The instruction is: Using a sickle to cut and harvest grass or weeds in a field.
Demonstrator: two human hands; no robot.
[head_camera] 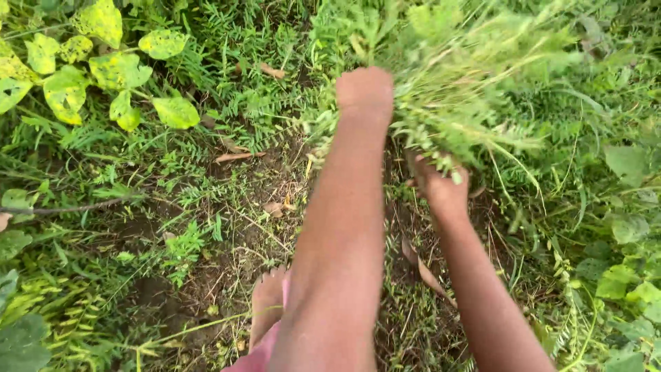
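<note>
Left hand (365, 89): closing into a fist, upper centre of frame, beside the weeds.
Right hand (441, 186): gripping the bundle of feathery weeds (468, 103), upper right.
Technique: gripping low near the soil (234, 262) is advisable.

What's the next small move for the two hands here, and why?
Probably gather the loose stems tighter before doing anything more. The right hand is closed low on a bunch of feathery green weeds that fans out wide and blurred above it, and the left hand is fisted at the bunch's left edge. Bare soil shows below, beside a bare foot.
</note>
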